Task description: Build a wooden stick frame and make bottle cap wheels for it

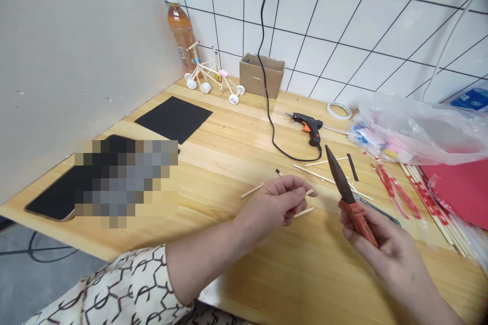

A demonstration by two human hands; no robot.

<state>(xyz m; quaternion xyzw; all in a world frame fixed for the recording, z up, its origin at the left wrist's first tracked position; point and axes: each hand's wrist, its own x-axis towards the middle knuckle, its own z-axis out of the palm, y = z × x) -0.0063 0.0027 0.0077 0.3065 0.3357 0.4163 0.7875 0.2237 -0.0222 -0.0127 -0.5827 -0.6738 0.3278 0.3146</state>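
Note:
My left hand [282,197] is closed in a pinch above the table. A short wooden stick [310,192] pokes out from between its thumb and fingers. My right hand [392,246] grips the red handle of what look like long-nose pliers [345,183], their dark, tapering tip pointing up and away from me. The tip is apart from the stick. Beneath my left hand lies another short stick piece [304,212], with a further stick [251,191] to its left. Longer thin sticks [328,175] and a black strip [353,167] lie beyond my hands.
A black glue gun [310,126] with a trailing cord, a tape roll [339,110] and a cardboard box [261,76] stand toward the wall. At left are a stick-built tricycle model [209,68], a bottle [179,28], black sheet [173,119] and phone [57,195]. Bagged supplies [419,129] crowd the right.

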